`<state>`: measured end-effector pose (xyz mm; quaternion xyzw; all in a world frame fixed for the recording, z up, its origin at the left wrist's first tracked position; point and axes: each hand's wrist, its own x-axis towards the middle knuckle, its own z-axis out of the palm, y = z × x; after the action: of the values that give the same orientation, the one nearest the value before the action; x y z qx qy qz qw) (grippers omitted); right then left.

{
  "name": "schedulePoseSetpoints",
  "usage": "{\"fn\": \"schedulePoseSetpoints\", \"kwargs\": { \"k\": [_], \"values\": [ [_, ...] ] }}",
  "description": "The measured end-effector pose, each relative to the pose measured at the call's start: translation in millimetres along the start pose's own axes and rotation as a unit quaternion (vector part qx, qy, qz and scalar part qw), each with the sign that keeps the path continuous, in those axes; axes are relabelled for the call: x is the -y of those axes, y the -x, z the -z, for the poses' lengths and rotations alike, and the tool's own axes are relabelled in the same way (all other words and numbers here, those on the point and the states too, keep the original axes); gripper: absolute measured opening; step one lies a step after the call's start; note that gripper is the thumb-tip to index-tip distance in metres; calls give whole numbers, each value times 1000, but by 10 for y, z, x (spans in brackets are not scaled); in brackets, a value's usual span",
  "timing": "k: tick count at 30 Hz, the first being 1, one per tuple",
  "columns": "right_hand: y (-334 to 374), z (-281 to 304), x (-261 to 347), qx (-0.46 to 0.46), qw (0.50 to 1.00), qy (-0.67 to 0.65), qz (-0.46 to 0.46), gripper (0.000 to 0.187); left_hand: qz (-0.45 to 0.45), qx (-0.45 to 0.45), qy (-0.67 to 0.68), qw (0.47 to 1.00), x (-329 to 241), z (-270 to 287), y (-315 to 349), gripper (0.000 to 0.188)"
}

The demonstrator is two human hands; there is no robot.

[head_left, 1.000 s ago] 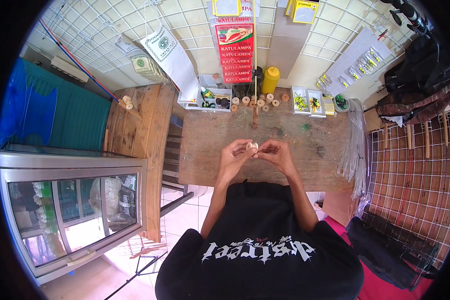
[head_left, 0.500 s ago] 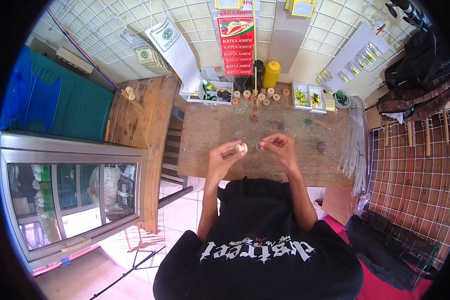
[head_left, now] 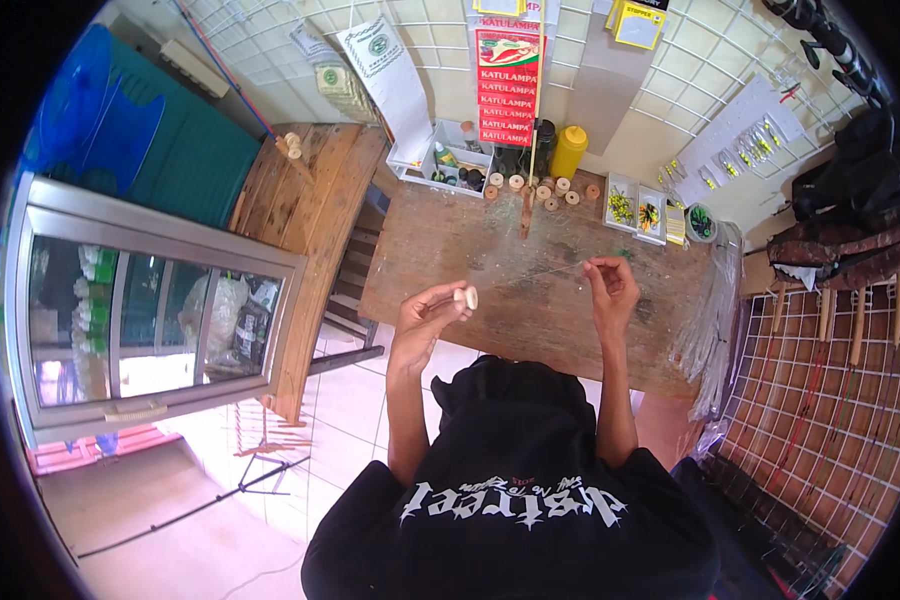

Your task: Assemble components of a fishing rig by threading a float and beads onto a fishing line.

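A small pale wooden spool (head_left: 468,298) is gripped between the thumb and fingers of my left hand (head_left: 426,325), over the near left part of the worn wooden table (head_left: 420,245). Farther right, my right hand (head_left: 615,290) is closed in a pinch on a thin line (head_left: 558,270). That line runs leftward toward the spool and is too fine to follow all the way. Both hands are raised above the tabletop, well apart. Several more wooden spools (head_left: 552,203) stand at the table's back edge, beside an upright wooden stick (head_left: 526,218).
A white box of bottles (head_left: 440,184) sits at the back left, near a yellow squeeze bottle (head_left: 570,152). White trays of small yellow-green pieces (head_left: 621,208) stand at the back right. Clear plastic sleeves (head_left: 715,310) hang by the right edge. A glass-fronted cabinet (head_left: 160,310) is at left.
My right hand has moved right and slightly away, widening the gap between the hands, and the thin line now shows between them. My left hand still holds the spool. The whole view has shifted.
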<state>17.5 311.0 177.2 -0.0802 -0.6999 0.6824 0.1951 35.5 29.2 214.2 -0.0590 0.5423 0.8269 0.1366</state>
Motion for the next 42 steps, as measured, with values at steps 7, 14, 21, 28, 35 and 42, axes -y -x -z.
{"fn": "schedulePoseSetpoints", "kwargs": {
  "k": [7, 14, 21, 28, 35, 42],
  "values": [
    [-9, 103, 69, -65, 998, 3, 15, 6, -58, -81, -100, 990, 30, -67, 257, 35],
    [28, 53, 108, -72, 996, -31, 47, 7, -162, -256, -15, 953, 76, -144, 316, 35],
    [-117, -39, -116, -156, 987, -9, 49, 11, -54, -78, 33, 995, -177, 227, 337, 30],
    [-193, -313, -80, -210, 972, 40, 97, 11, -107, -123, -151, 975, -383, 688, 112, 33],
    [-133, -688, -162, -268, 962, 21, 47, 13, -51, -24, 123, 991, -645, 1209, -117, 30],
    [-306, -671, -310, -344, 933, 58, 86, 15, 13, 23, -186, 982, -1073, 1440, -369, 34]
  ]
}}
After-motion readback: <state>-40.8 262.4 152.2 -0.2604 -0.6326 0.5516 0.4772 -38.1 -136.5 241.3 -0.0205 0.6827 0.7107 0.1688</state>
